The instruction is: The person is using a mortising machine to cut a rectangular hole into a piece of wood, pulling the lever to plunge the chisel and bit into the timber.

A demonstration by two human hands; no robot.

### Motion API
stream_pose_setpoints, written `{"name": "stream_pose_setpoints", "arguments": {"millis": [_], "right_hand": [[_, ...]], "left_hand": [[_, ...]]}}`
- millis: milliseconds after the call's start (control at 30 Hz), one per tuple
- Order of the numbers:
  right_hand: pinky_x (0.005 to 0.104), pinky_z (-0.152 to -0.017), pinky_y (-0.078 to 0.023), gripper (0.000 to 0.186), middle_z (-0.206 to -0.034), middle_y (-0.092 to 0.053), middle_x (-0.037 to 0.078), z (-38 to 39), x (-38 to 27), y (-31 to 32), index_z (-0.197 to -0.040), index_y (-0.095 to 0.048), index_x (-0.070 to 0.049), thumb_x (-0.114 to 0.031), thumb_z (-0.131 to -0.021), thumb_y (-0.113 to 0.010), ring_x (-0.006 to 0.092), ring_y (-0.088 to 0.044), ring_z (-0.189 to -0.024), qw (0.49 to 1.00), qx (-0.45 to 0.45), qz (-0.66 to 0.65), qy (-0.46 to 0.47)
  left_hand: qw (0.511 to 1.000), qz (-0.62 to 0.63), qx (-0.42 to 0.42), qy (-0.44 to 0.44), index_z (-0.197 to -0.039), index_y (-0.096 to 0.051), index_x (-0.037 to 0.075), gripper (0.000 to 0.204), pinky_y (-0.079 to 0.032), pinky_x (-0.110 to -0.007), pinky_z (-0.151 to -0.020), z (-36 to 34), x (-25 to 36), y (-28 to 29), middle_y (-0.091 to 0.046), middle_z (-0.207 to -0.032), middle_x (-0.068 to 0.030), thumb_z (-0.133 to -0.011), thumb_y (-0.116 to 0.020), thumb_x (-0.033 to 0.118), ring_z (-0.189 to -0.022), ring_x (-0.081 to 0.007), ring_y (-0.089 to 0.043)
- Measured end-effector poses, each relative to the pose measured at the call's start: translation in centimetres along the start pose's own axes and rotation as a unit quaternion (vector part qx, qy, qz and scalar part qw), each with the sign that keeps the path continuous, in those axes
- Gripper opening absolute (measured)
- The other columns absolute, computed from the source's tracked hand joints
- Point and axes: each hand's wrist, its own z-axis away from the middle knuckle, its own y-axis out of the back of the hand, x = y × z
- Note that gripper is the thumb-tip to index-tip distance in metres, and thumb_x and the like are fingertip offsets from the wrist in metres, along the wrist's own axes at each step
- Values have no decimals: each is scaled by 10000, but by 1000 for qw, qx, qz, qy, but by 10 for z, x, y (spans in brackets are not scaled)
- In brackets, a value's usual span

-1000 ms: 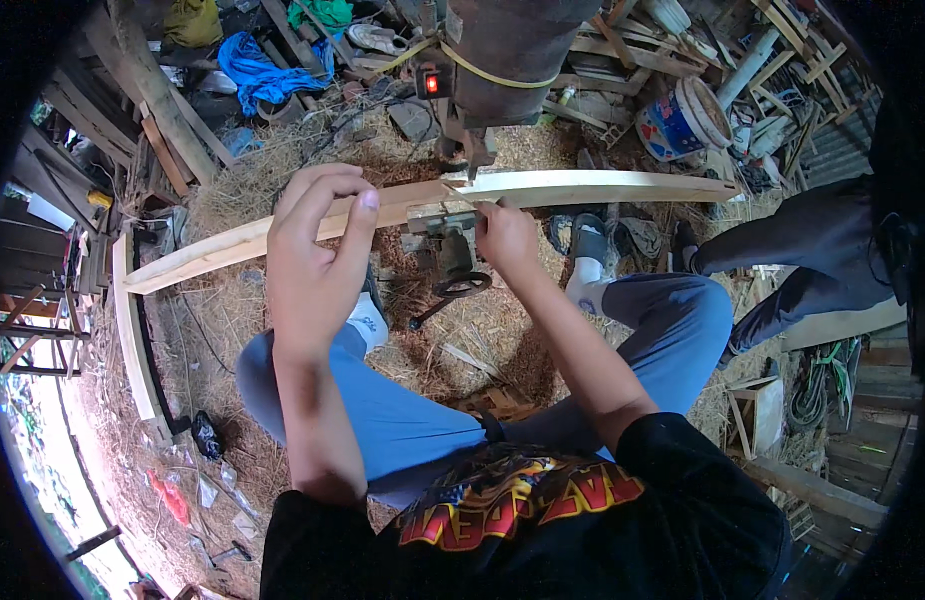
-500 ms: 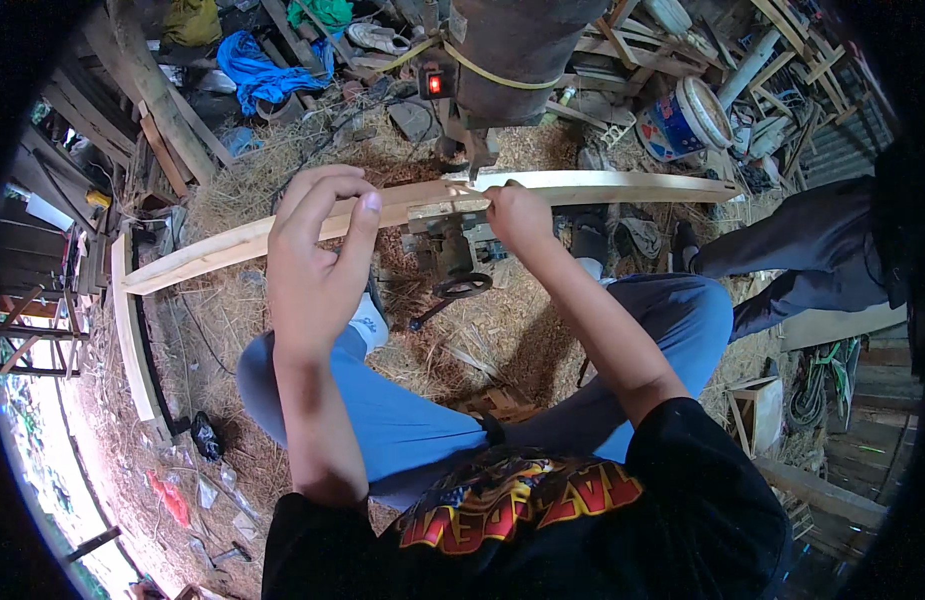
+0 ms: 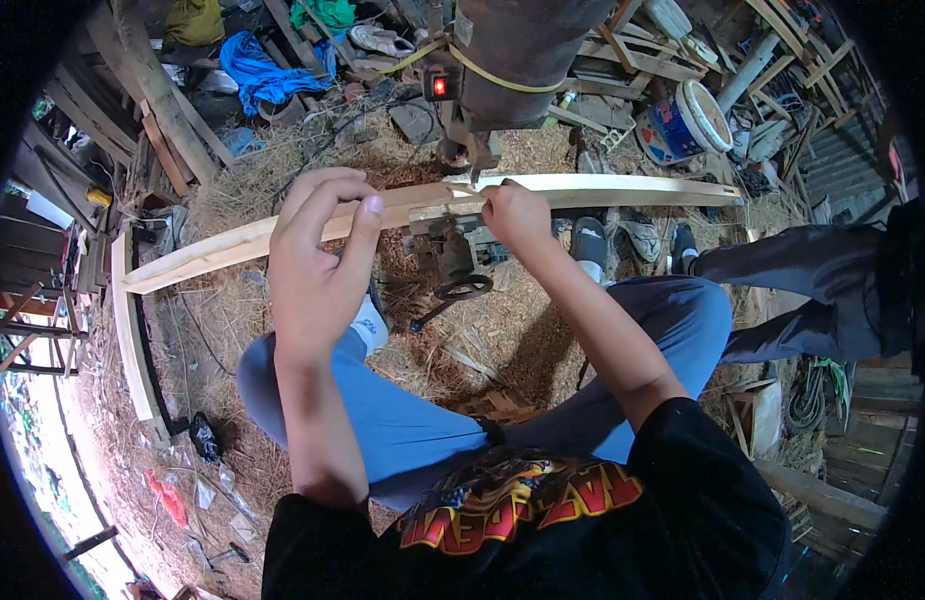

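A long pale wooden beam (image 3: 622,190) lies across in front of me, over a metal vise-like clamp (image 3: 444,248) with a handwheel (image 3: 464,287). Above its middle hangs the narrow metal tip (image 3: 473,170) of a dark machine (image 3: 502,60). My right hand (image 3: 517,215) is closed at the beam's near side, close below that tip. A pale sliver of wood shows at its fingertips, but whether it is gripped I cannot tell. Raised over the beam's left part, my left hand (image 3: 317,250) is open, with fingers curved and thumb apart, holding nothing.
Another wooden piece (image 3: 132,330) stands at the left end of the beam. A glowing red switch (image 3: 439,86) sits on the machine. At right are a person's legs (image 3: 792,280) and a white bucket (image 3: 682,122). Scrap wood and a blue cloth (image 3: 267,72) lie at the back.
The other person's legs at right have shifted, one foot now in a different place. My hands stay nearly where they were, and the beam shows no clear movement.
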Motion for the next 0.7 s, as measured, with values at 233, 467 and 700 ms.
{"name": "stream_pose_setpoints", "arguments": {"millis": [233,467,700], "right_hand": [[484,-675,-582,171,-808,-702,149,0,10,3,-962,-781,-148,-215,-861,-661,349,-714,-756,1000,27,4,5],[478,-662,-581,148,-810,-712,151,2,6,-5,-928,-774,-140,-206,-860,-660,346,-715,-743,1000,21,12,3],[472,-671,-584,144,-834,-705,147,6,-5,-1,-913,-749,-113,-222,-877,-663,338,-718,-758,999,-15,37,-9]], "left_hand": [[1000,3,0,5,-977,-665,-21,128,-483,-347,-942,-1,1,-1,-682,-1100,-145,-946,-693,100,-1048,-285,-658],[1000,2,1,11,-968,-661,-21,127,-483,-345,-943,-1,2,0,-678,-1104,-140,-944,-694,99,-1056,-278,-654],[1000,8,4,-1,-970,-658,-28,133,-485,-348,-936,2,2,2,-676,-1094,-141,-945,-693,98,-1044,-279,-652]]}}
